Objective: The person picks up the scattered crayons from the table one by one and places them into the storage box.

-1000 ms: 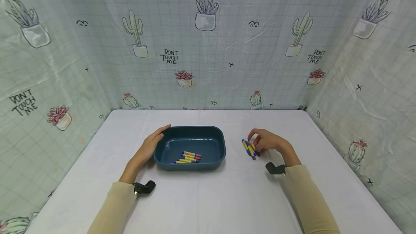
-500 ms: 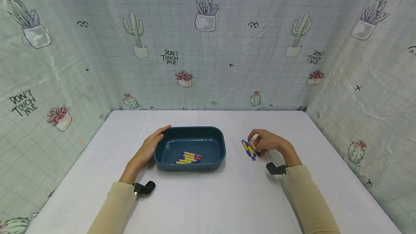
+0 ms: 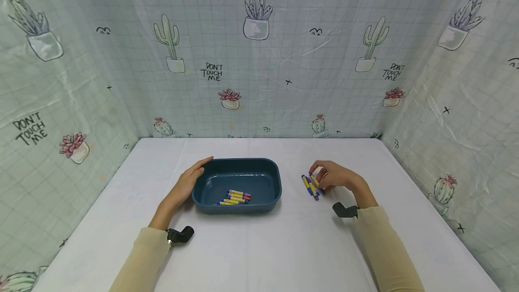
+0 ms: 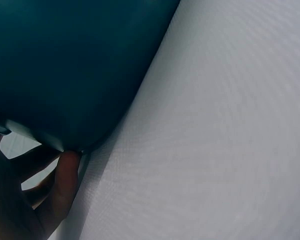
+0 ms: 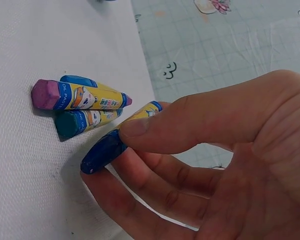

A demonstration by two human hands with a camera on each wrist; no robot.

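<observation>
A dark teal plastic tray stands left of centre on the table, with several oil pastels lying inside near its front wall. My left hand holds the tray's left end; the left wrist view has the thumb against its edge and other fingers behind. Between the thumb and fingers of my right hand, a dark blue oil pastel is pinched, its yellow wrapper partly covered. Beside it lie a purple oil pastel, a dark teal one and a blue one mostly hidden.
The table has a white cloth over it. Patterned sheets with cactus drawings stand behind and at both sides. A black wrist camera sits on the left wrist and another black camera on the right.
</observation>
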